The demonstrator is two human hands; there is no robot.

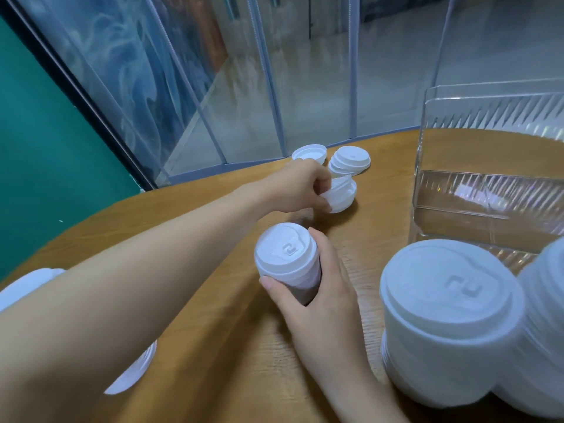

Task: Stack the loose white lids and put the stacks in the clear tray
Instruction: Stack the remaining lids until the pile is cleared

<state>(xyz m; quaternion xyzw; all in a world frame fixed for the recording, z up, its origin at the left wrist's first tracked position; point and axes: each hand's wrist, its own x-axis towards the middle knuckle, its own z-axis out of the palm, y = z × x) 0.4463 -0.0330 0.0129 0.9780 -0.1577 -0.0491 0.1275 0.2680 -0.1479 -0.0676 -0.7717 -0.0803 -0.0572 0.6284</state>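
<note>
The left hand [300, 186] reaches across the wooden counter [232, 346], its fingers pinching the rim of a tilted white lid [341, 195] lifted near the counter's far curved edge. Just beyond it lie an upturned lid [309, 152] and a small pile of lids [349, 161], both close to that edge, where glass panels [244, 87] stand behind the counter. The right hand [317, 282] grips a short stack of lids [287, 259] held upright in mid-counter, thumb and fingers curled round its side. Bare wood lies open between this stack and the clear tray [488, 190], which stands at the right and is cut off by the frame's edge. 2 tall lid stacks sit near the viewer at the right: the nearer tall stack [448, 319] shows whole, the second stack [546, 315] is blurred and cut off. Under the left forearm 2 more white lids [134, 374] show only in part.
</note>
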